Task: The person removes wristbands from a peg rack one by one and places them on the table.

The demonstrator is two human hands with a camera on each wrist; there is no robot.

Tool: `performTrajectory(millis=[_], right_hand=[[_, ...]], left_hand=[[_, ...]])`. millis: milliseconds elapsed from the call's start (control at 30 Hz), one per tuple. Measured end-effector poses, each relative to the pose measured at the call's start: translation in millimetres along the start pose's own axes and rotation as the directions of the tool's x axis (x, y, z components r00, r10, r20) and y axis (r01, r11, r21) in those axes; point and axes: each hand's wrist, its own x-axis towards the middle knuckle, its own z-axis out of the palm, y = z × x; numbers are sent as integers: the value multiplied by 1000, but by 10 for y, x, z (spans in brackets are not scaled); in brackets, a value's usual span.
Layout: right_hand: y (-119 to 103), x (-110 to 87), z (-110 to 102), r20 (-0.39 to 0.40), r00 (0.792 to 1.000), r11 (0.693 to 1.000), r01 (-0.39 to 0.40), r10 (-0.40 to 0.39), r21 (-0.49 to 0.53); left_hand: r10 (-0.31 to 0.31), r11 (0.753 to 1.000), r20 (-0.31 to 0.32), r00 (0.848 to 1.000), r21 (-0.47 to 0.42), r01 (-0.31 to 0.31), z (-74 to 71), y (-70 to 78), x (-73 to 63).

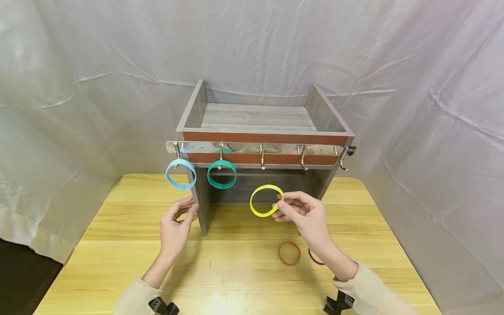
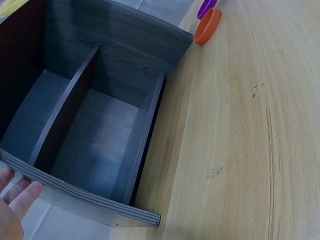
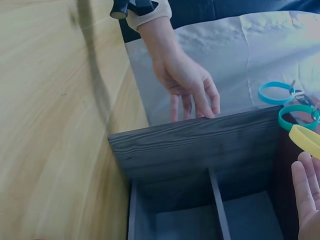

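My right hand (image 1: 305, 214) pinches a yellow wristband (image 1: 257, 212) between thumb and fingers, in front of the grey wooden shelf (image 1: 198, 188) and below its hook rail. In the right wrist view the yellow band (image 3: 303, 140) shows at the right edge, above the fingertips. My left hand (image 1: 177, 223) touches the front edge of the shelf's left side panel, its fingers relaxed along the outer side. A light blue wristband (image 1: 169, 179) hangs on the leftmost hook, and a green wristband (image 1: 210, 177) hangs on the hook beside it.
The metal hook rail (image 1: 244, 148) runs across the shelf's front; its three right hooks hold no band. An orange wristband (image 1: 280, 257) and a purple wristband (image 1: 315, 261) lie on the wooden table (image 1: 236, 271) near the right forearm. Grey curtains (image 1: 252, 48) surround the table.
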Motion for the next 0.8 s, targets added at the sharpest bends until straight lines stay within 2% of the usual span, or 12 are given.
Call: performTrajectory(millis=[367, 800], right_hand=[[142, -100, -39, -57, 992, 993, -117, 116, -20], [407, -215, -105, -80, 983, 985, -170, 168, -9]], left_hand=[[-3, 1000, 2, 1000, -23, 3, 1, 9, 1], [1, 1000, 5, 1000, -12, -1, -1, -18, -3]])
